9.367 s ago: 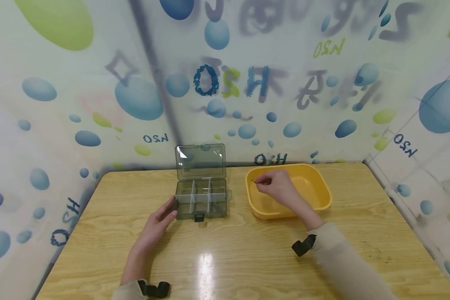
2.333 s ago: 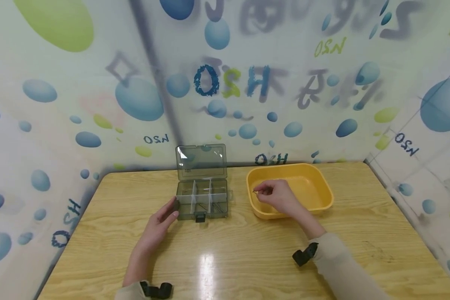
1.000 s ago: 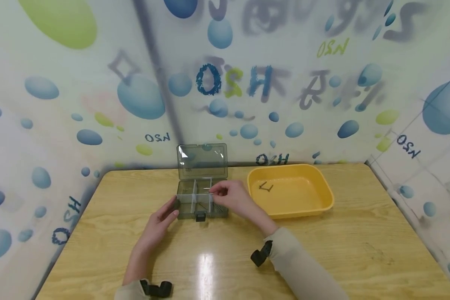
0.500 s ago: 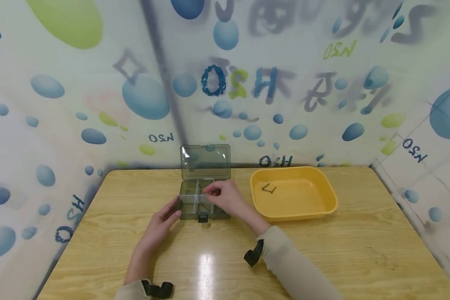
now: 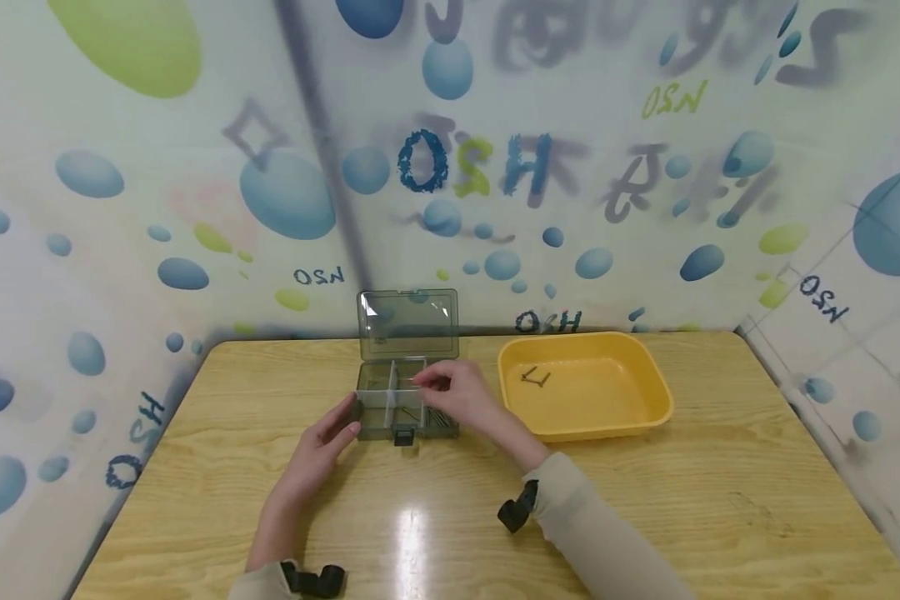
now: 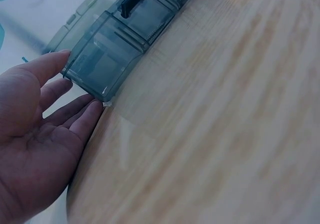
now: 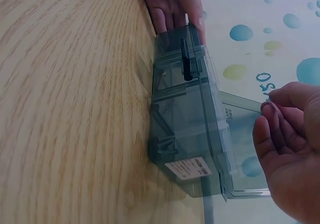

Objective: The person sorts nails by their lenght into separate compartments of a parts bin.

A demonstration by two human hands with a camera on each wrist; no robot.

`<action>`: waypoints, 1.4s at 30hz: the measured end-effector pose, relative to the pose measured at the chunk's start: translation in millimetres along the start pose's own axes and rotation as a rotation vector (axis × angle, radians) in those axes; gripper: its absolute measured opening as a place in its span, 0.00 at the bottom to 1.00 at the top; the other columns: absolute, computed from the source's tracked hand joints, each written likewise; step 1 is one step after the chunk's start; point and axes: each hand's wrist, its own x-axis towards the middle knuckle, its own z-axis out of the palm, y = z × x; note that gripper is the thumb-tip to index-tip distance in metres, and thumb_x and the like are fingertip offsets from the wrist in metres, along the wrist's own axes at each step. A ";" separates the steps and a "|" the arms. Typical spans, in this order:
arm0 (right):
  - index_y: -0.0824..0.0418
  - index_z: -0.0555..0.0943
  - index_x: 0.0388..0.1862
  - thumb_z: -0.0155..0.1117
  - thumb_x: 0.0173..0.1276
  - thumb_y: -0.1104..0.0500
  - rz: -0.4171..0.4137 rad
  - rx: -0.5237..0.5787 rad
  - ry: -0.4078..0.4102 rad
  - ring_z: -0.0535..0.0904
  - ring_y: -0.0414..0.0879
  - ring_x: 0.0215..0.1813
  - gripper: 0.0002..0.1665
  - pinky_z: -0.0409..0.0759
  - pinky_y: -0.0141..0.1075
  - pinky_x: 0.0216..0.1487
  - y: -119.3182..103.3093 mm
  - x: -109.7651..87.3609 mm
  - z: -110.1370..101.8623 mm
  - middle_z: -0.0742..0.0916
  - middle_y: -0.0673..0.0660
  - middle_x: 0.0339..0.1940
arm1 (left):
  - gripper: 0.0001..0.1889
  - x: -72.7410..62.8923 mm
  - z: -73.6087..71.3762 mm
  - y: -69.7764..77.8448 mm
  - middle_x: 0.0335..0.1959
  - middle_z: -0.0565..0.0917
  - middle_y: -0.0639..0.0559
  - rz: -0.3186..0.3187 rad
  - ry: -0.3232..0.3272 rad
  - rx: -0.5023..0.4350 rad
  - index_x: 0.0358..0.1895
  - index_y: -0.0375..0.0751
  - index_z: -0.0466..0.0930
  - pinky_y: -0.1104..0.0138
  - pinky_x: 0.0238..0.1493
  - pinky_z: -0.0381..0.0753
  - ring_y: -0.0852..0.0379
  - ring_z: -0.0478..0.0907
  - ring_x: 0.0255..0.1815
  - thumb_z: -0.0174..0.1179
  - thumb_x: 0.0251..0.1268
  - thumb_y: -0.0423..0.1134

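Observation:
A smoky clear compartment box [image 5: 375, 417] stands on the table with its lid [image 5: 408, 325] raised. My left hand [image 5: 315, 450] rests its fingertips against the box's left side. Over the rear compartments, my right hand [image 5: 461, 396] holds thumb and index finger together in a pinch. It carried a small screw there from the tray, but the fingers mostly cover whatever is between them. One screw [image 5: 410, 412] lies in the front middle compartment, and several lie in the front right one. More screws [image 5: 536, 377] lie at the left of the yellow tray [image 5: 660, 400].
The wooden table [image 5: 390, 533] reaches back to a wall covering [image 5: 585, 167] printed with blue and green drops. A white label [image 7: 190, 168] shows on the box's side in the right wrist view. The tray stands right of the box, a small gap apart.
My right hand picked a screw in the yellow tray, then moved left over the box; since half a second ago it has shifted slightly right. The left hand has stayed at the box.

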 end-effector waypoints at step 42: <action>0.69 0.86 0.53 0.65 0.75 0.63 0.152 -0.193 0.202 0.84 0.52 0.45 0.13 0.84 0.43 0.45 64.4 -56.7 -117.0 0.90 0.59 0.44 | 0.34 -1.0 0.1 4.0 0.81 0.58 0.40 -0.021 -0.015 0.030 0.82 0.40 0.56 0.82 0.61 0.65 0.42 0.58 0.79 0.54 0.82 0.48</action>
